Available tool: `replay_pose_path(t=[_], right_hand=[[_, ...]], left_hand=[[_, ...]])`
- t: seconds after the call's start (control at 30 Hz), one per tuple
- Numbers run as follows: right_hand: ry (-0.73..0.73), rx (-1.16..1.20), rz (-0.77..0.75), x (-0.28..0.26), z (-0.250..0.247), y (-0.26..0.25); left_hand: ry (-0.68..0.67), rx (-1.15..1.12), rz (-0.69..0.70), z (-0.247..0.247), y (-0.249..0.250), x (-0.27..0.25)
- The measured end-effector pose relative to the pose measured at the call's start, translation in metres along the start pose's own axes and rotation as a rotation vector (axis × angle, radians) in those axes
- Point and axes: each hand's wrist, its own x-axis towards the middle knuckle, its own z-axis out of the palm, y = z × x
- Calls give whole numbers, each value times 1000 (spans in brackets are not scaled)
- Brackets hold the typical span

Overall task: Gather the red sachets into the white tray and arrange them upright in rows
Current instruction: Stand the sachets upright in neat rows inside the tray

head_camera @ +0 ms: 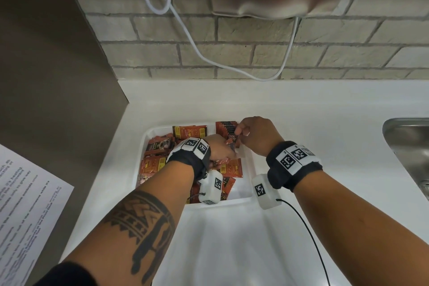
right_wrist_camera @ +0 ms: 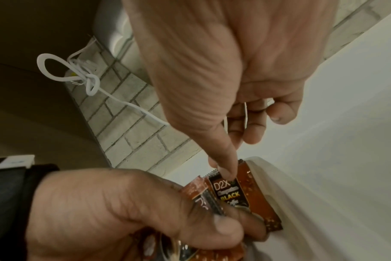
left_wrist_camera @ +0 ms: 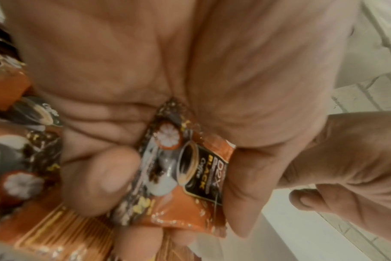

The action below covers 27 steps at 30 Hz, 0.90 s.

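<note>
From my remote station, the white bench carried the white tray near the wall, and all the red sachets in view lay inside it. Most lay flat in a loose heap on the tray's left side. One upright row stood at the far right corner.

The left hand had its grip curled round a small bunch of sachets, thumb pressing them against the fingers. The right hand pinched the top edge of one upright sachet, its other fingers loosely curled.

Hazards, as I judged them:
1. The upright row had no support on its open side; a knock from either wrist would likely topple it.
2. The foil appeared slick; a loose pinch could let sachets slide out of the bunch.
3. The single sachet could bend if pushed down hard.
</note>
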Motion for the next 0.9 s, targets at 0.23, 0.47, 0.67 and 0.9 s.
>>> replay_pose_path(t=[0.23, 0.47, 0.67, 0.9], right_hand=[[-44, 18, 39, -5, 1, 0], [-61, -27, 81, -5, 3, -1], [-19, -89, 107, 1, -3, -7], [14, -51, 117, 4, 0, -4]], left_hand=[[12, -71, -5, 5, -3, -3], [29, -125, -22, 3, -3, -5], [41, -88, -5, 6, 0, -6], [39, -37, 12, 7, 1, -7]])
